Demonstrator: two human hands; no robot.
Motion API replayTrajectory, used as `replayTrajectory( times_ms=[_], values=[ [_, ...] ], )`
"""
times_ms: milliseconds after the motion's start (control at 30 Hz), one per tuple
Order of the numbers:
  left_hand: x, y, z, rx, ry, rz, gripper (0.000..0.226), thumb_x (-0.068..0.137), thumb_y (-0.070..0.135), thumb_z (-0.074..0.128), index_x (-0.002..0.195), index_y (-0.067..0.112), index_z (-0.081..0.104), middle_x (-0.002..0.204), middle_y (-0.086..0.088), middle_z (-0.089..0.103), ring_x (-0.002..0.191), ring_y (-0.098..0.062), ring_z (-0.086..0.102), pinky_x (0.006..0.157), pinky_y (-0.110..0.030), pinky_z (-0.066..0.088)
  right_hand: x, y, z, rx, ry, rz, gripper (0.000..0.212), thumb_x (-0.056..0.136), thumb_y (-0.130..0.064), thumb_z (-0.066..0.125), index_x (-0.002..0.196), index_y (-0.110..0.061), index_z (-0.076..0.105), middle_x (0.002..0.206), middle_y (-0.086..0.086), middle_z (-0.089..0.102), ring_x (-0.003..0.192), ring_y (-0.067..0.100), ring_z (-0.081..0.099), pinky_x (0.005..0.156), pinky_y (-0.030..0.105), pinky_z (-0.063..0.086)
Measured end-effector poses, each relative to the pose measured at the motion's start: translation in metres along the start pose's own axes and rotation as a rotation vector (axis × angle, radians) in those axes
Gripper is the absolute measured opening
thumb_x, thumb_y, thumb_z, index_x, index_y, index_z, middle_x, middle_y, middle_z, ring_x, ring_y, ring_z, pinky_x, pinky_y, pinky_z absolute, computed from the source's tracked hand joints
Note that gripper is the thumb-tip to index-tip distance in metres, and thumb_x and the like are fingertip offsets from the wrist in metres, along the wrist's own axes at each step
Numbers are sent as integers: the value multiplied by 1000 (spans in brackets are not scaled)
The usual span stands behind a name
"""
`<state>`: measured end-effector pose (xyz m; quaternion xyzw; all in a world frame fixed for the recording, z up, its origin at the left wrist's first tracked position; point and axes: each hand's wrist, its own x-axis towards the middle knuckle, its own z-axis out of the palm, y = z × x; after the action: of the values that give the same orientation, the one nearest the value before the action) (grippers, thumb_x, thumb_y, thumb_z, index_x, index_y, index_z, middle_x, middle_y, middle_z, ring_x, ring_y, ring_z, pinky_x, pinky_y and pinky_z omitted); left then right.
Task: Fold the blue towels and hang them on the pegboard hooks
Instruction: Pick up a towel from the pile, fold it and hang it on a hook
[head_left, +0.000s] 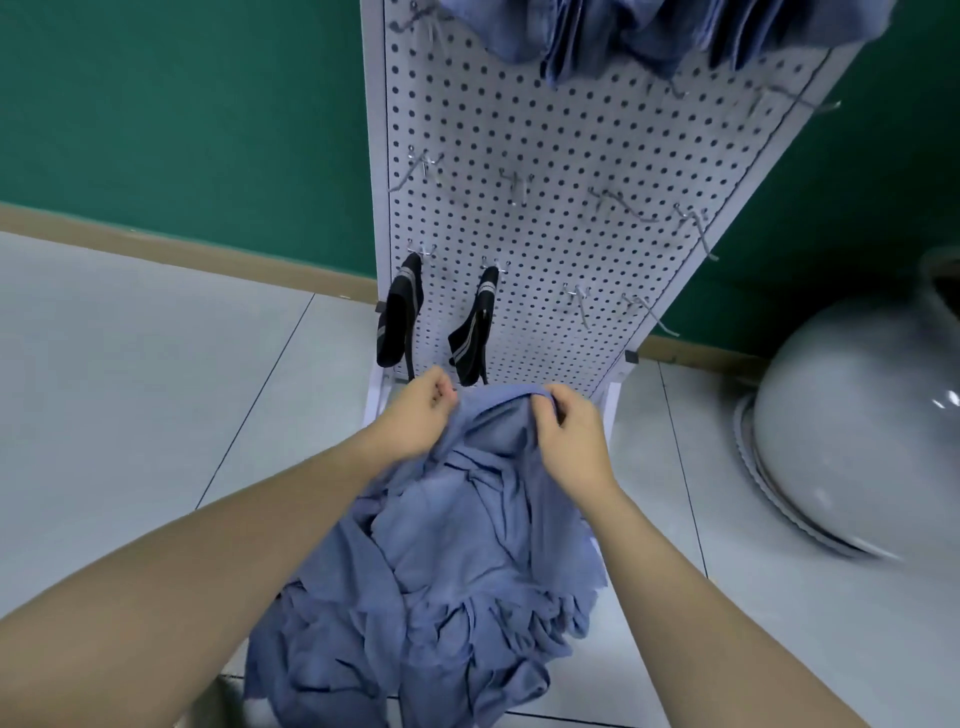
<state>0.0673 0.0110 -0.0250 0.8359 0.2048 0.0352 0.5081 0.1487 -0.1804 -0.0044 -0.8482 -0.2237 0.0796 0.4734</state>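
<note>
A: What have the hands got?

B: One blue towel (483, 499), held up by its top edge in front of the pegboard (545, 171). The left hand (423, 413) has its fingers curled in, pinching the edge at one end; the right hand (569, 439) pinches the same edge a little way along, cloth bunched under the fingertips.

A: Why hold it there?

B: My guess is to find the hem and shake it flat. Gripped along one edge, the cloth hangs down of its own weight, so the first fold can be squared up. At present it is still crumpled, not folded.

A: And below it?

B: A heap (415, 639) of more blue cloth, with the held towel trailing into it. What carries the heap is hidden, so I cannot tell.

A: Any already hung?

B: Yes, folded towels (639, 36) hang along the board's top edge. The middle hooks (623, 205) are bare. Two dark socks (441, 317) hang from hooks near the board's bottom-left corner.

A: So the spot to aim for?

B: Probably a bare middle hook, once the fold is done. The board stands on the tiled floor (130, 364) against the green wall (182, 104), and a pale round vessel (857, 431) sits by its right foot, well apart from the hands.
</note>
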Motion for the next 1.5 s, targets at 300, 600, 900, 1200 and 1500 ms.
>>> replayTrajectory(
  times_ms=[300, 600, 900, 1200, 1500],
  values=[
    [-43, 140, -92, 127, 71, 262, 33, 99, 47, 62, 99, 18, 48, 72, 8, 50, 64, -9, 45, 64, -33, 37, 9, -131, -88, 46, 32, -87, 33, 105, -22, 51, 86, 5, 53, 71, 4, 45, 65, 12, 38, 60, 33, 31],
    [-110, 220, -166, 701, -144, 432, 24, 95, 24, 70, 76, 18, 55, 70, 1, 55, 65, -16, 46, 60, -25, 38, -42, -224, -161, -322, -312, -256, 48, 78, -55, 84, 72, -16, 56, 63, -6, 45, 58, 9, 39, 54, 26, 28],
    [-162, 197, -184, 721, -219, 344, 15, 103, 13, 50, 88, 15, 52, 85, 3, 59, 72, -9, 48, 67, -18, 40, -73, -190, -148, -401, -441, -182, 24, 95, -10, 56, 72, -14, 57, 66, 0, 52, 63, 16, 47, 62, 33, 42],
    [-171, 151, -184, 651, -174, 280, 48, 80, 79, 56, 103, 39, 67, 91, 17, 72, 87, -8, 66, 78, -34, 57, -91, -193, -123, 165, -579, -12, 18, 102, -11, 60, 107, -15, 76, 106, 1, 79, 100, 17, 72, 91, 29, 56],
    [-160, 139, -171, 652, 11, 329, 12, 82, 34, 56, 81, 23, 62, 71, 7, 65, 71, -17, 61, 67, -46, 54, -100, -190, -94, -132, -660, 26, 23, 93, -34, 76, 88, -11, 73, 77, -7, 68, 75, 10, 60, 73, 29, 47]
  ],
)
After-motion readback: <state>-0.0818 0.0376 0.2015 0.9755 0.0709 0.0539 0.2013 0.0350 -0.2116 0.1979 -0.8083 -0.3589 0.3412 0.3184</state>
